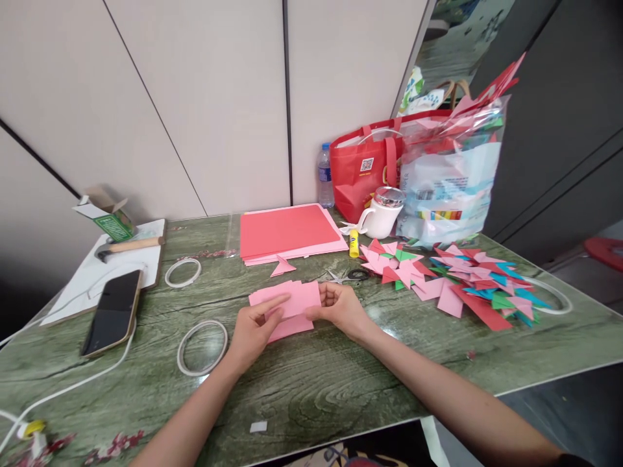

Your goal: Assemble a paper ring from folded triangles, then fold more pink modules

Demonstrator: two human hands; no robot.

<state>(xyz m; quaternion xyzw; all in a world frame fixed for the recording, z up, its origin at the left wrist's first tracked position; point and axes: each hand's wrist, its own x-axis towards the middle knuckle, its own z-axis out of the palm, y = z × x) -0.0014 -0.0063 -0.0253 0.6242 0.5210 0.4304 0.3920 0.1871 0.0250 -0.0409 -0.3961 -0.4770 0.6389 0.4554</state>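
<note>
A small stack of pink paper squares lies on the green table in front of me. My left hand rests on its left part, index finger stretched across the top sheet and the other fingers curled. My right hand pinches the right edge of the top pink sheet between thumb and fingers. A single folded pink triangle lies just behind the stack.
A pile of red and pink sheets sits behind. Folded paper shapes in several colours spread at the right, near a glue stick, white mug, scissors and bags. Two tape rings, a phone and a hammer lie left.
</note>
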